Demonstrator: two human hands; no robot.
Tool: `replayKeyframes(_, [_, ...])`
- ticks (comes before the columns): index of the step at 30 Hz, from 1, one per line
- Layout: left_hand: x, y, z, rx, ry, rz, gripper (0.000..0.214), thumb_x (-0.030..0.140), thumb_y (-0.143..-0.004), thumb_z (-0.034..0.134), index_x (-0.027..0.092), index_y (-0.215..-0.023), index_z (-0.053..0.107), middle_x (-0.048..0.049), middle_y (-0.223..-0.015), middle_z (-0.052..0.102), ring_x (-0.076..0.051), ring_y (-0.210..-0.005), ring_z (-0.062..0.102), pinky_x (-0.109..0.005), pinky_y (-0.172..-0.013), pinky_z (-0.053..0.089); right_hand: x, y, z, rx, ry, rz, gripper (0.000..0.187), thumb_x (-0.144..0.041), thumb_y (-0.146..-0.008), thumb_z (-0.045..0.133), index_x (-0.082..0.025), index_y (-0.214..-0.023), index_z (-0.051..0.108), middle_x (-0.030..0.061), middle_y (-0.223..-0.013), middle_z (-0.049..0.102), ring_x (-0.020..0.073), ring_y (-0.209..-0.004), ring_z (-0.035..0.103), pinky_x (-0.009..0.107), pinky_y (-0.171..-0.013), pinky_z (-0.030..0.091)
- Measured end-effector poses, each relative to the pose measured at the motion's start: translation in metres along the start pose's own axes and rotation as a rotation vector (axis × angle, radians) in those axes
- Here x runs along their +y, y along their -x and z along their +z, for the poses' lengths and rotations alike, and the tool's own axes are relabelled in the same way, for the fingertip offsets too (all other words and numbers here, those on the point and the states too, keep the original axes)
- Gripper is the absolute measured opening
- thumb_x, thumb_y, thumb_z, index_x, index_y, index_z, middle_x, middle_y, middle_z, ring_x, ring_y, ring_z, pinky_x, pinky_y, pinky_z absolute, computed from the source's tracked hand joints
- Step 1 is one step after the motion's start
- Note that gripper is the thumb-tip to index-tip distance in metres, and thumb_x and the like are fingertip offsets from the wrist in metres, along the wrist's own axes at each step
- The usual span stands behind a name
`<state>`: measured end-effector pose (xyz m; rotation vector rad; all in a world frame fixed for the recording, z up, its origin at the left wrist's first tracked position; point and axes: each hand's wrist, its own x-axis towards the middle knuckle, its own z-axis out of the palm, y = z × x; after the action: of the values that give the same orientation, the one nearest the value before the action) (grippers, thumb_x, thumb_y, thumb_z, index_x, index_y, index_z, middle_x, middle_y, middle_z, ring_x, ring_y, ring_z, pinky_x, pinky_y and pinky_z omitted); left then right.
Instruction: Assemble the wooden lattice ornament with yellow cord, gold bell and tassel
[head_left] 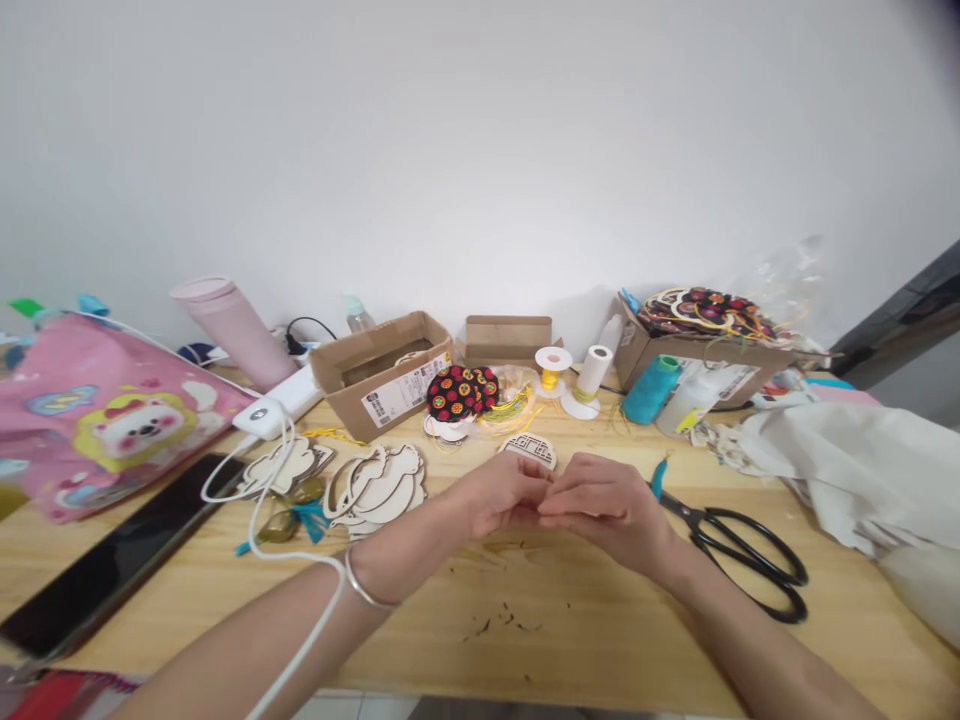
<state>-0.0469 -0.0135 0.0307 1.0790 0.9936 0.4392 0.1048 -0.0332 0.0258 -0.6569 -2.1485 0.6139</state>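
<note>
Over the middle of the wooden table, my left hand (514, 490) and my right hand (607, 505) meet at the fingertips. The fingers of both are closed in a pinch; what sits between them is hidden. Just beyond the fingers shows a pale round wooden piece with a cut-out lattice (531, 449), partly covered by my left hand; I cannot tell whether it is touched. Right of my right hand lie black-handled scissors (739, 550), with a small blue tassel (660, 474) by the blades. Flat wooden cut-out shapes (382, 490) are stacked left of my left hand.
A white cable (259, 545) crosses my left forearm. Behind stand an open cardboard box (382, 385), a yellow thread spool (551, 380), a teal thread cone (651, 390) and patterned dark fabric (463, 393). A phone (112, 560) lies left, white cloth (862, 460) right.
</note>
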Motion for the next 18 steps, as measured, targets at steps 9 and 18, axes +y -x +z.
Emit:
replayKeyframes(9, [-0.004,0.014,-0.022,0.418,-1.118,0.373,0.022,0.009,-0.059,0.047,0.020,-0.054,0.065,-0.0012,-0.047,0.055,-0.013,-0.046,0.045,-0.025,-0.048,0.028,0.016,0.005,0.018,-0.075,0.182,0.353,0.010,-0.015,-0.068,0.062,-0.023,-0.068,0.068,0.0025,-0.066,0.066,0.0166,-0.064,0.055,0.028,-0.057,0.042])
replayKeyframes(18, [-0.023,0.004,-0.037,0.569,-0.647,0.409,0.021,0.030,-0.072,0.052,0.020,-0.074,0.071,-0.0013,-0.060,0.064,-0.013,-0.054,0.050,-0.023,-0.052,0.036,0.035,-0.011,0.029,0.090,0.267,0.228,0.006,-0.017,-0.066,0.066,-0.023,-0.065,0.068,0.0032,-0.074,0.063,0.0165,-0.070,0.053,0.030,-0.062,0.042])
